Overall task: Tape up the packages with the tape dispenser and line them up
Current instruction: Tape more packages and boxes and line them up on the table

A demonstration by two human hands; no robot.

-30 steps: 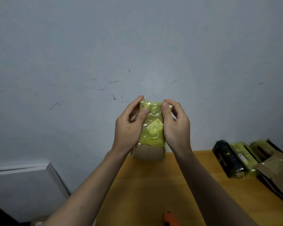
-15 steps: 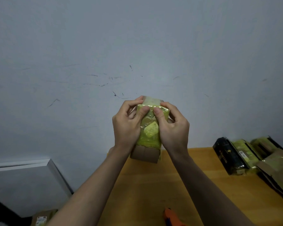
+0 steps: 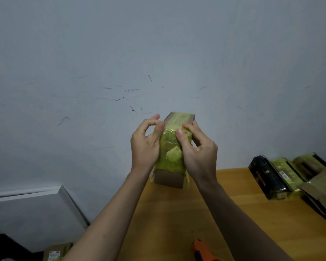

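The left hand (image 3: 146, 146) and right hand (image 3: 197, 150) grip a yellow-taped cardboard package (image 3: 172, 149) from either side, fingers curled round it, held upright above the counter's (image 3: 224, 213) far edge. Taped packages (image 3: 277, 176) lie lined up at the counter's far right corner; an orange tape dispenser (image 3: 203, 251) sits at its near edge.

A cardboard package (image 3: 172, 151) is seen wrapped in glossy, crinkled yellow-green tape, its matt brown end left bare. Below it, a smooth wooden table (image 3: 177, 213) is seen; behind it, a matt, scuffed painted wall (image 3: 158, 53).
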